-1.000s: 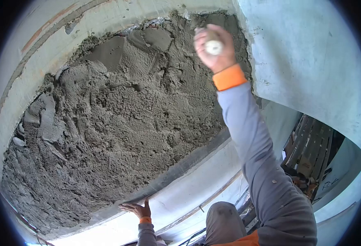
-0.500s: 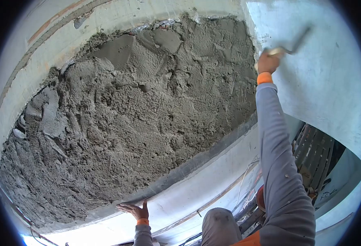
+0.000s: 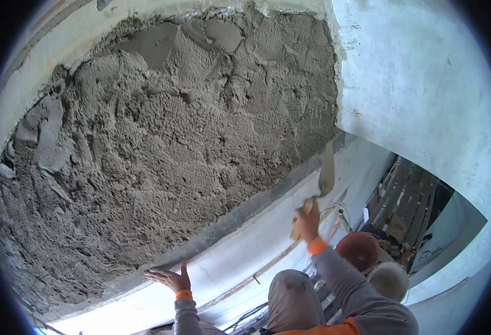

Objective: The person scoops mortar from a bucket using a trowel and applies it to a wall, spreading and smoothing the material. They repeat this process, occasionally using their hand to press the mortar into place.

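In the head view, the right hand has its fingers curled round the handle of a pointing trowel, whose blade points away, near the right-hand corner of the rough mortar. The left hand, fingers extended and holding nothing, is at the near grey border strip; contact is hard to judge. A leftward swing could gouge the mortar; a loose grip could drop the trowel toward the reddish bucket at right.
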### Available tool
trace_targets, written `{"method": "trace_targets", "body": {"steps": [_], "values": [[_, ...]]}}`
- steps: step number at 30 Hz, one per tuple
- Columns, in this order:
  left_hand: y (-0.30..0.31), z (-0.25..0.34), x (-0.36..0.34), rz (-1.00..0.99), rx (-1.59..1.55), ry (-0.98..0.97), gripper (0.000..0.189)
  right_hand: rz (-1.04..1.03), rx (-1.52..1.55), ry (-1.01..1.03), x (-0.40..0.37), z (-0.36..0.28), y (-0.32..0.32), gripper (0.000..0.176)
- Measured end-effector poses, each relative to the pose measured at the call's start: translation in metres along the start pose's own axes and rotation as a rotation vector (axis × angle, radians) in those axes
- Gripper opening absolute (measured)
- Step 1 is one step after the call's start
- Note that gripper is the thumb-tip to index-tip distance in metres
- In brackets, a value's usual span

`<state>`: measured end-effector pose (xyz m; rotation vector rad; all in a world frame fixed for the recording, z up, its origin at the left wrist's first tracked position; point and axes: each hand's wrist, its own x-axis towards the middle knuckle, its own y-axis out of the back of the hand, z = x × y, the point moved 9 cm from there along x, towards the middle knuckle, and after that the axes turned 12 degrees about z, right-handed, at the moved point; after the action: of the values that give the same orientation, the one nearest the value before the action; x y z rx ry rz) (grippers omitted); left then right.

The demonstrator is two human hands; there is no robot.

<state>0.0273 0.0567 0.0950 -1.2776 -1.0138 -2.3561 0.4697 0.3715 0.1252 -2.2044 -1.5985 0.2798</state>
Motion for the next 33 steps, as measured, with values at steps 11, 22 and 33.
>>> {"method": "trace_targets", "body": {"steps": [11,22,33], "values": [[-0.013,-0.021,-0.009,0.017,-0.013,0.046,0.130,-0.239,-0.280,0.003,-0.160,0.100,0.012,0.023],[-0.032,-0.031,-0.014,0.069,-0.125,0.000,0.134,-0.157,-0.411,-0.326,-0.241,0.044,0.068,0.022],[-0.042,-0.040,-0.020,0.081,-0.207,0.065,0.138,0.002,-0.217,-0.609,-0.275,-0.001,0.121,0.019]]}}
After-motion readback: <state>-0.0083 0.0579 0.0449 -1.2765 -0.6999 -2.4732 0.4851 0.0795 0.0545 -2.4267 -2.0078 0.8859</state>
